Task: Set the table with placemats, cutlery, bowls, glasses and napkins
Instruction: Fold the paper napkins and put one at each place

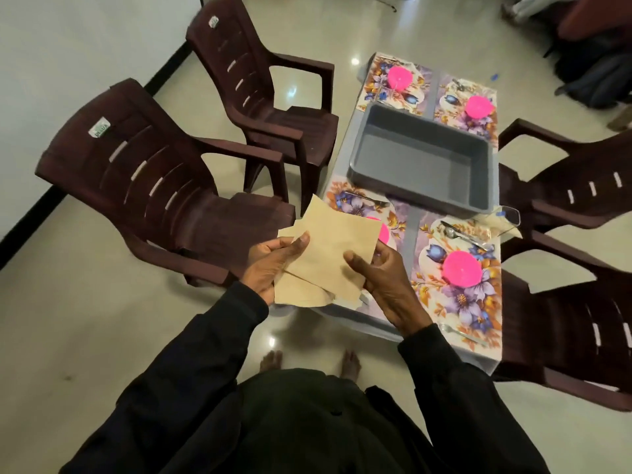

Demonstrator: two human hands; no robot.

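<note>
The left grip [270, 265] pinches a loose fan of tan paper napkins [333, 241], thumb laid across the top and fingers curled beneath; the right grip [379, 275] pinches the uppermost sheet at its right edge, thumb pressed on its face and fingers tucked behind; both come out of black sleeves [212, 340]. The napkins hang in the air above the near left corner of the surface [412, 224], touching nothing on it; they stand in the way of 1 pink bowl [383, 232], of which only a sliver shows.

On the low surface lie 4 floral placemats [461, 302], 2 near and 2 far, each carrying a pink bowl; a grey tub [424, 119] sits across the middle, overlapping the mats. A fork [367, 198] lies on the near left mat just beside the tub; a spoon [460, 233] with other cutlery lies on the near right mat, and a clear glass [509, 217] stands at the tub's near right corner.

4 brown plastic chairs [154, 186] stand round the surface, 2 on each side; the floor [102, 319] is glossy pale tile, the wall [68, 46] white with a black skirting [30, 217]; bare feet [272, 360] show below the sleeves. A white and green sticker [99, 128] sits on the nearest left chair back; its writing is too blurred to read.
</note>
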